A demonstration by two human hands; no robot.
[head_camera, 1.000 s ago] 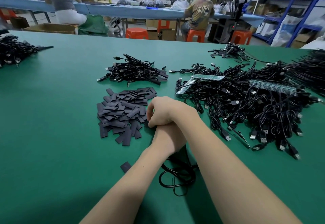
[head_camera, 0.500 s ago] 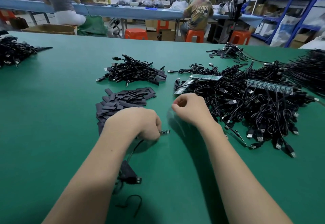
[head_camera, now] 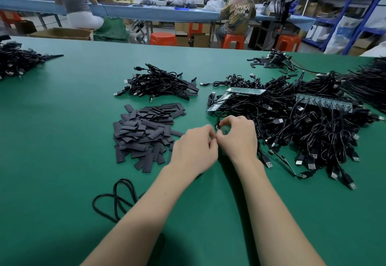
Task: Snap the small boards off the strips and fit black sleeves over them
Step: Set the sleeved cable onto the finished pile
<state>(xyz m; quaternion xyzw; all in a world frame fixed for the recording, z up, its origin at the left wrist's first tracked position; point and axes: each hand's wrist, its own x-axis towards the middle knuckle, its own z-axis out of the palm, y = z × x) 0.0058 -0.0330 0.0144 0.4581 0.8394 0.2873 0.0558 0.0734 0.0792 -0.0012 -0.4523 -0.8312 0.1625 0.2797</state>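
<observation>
Bright overhead light, soft shadows, perhaps slight blur, wide-angle edge bowing.

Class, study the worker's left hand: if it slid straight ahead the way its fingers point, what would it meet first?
Almost at once the right hand, whose fingertips already meet those of the left hand; beyond lies the cable pile, though depth is uncertain.

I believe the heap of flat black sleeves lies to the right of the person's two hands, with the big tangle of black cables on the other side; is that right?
Not quite: the head view shows the heap of flat black sleeves left of the hands, left hand and right hand. The big tangle of black cables is on the right.
</observation>
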